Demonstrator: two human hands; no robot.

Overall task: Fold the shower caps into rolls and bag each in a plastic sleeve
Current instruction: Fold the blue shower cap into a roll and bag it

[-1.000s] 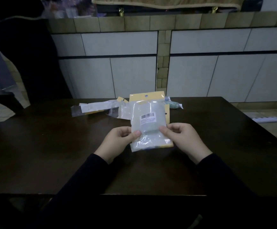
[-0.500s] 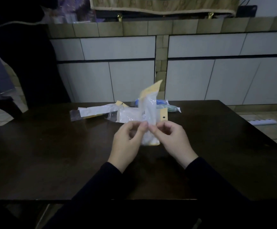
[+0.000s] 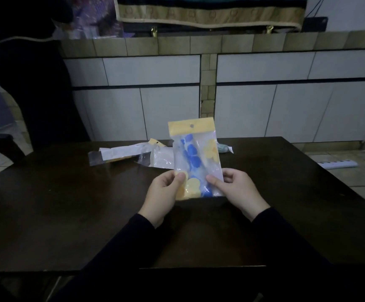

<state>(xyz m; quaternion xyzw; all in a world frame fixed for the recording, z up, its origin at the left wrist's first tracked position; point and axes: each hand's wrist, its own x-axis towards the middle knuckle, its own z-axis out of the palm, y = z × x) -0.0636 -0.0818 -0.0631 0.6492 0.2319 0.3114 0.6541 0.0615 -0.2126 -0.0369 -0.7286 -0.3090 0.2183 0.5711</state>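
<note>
A clear plastic sleeve [image 3: 195, 158] with a yellow header card stands upright above the dark table [image 3: 68, 203]. Inside it lies a rolled shower cap with blue and yellow patches. My left hand [image 3: 164, 195] pinches the sleeve's lower left edge, thumb on the front. My right hand [image 3: 236, 188] pinches the lower right edge the same way. The front of the sleeve faces me.
Behind the sleeve lie a flat sleeve with a white roll [image 3: 120, 153], another clear sleeve [image 3: 159, 159] and a pale green roll [image 3: 224, 148]. A tiled cabinet wall [image 3: 264, 105] stands beyond the table. A white power strip [image 3: 338, 164] lies on the floor at right.
The sleeve has been turned about its long axis: first its barcode back faced me, then its edge, now its front with the blue and yellow cap. Both hands kept hold.
</note>
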